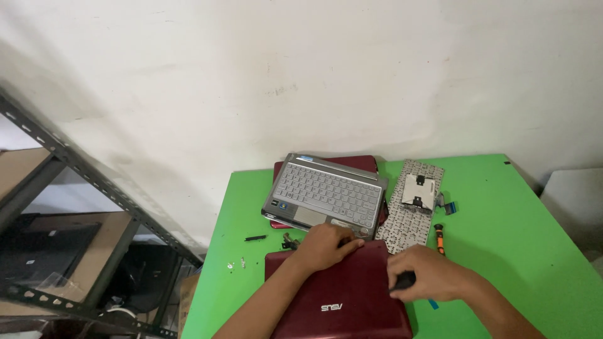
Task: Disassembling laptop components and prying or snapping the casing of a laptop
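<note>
Head view: right hand (433,276) over dark object (402,280)

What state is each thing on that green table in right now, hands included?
Red laptop: shut, lid up, flat on the table.
Silver keyboard deck: detached, keys up, lying on another red piece.
Loose keyboard: removed, face down.
Screwdriver: lying unused.
Left hand: flat on the laptop's far edge.
Right hand: closed on a small dark object at the laptop's right edge.
</note>
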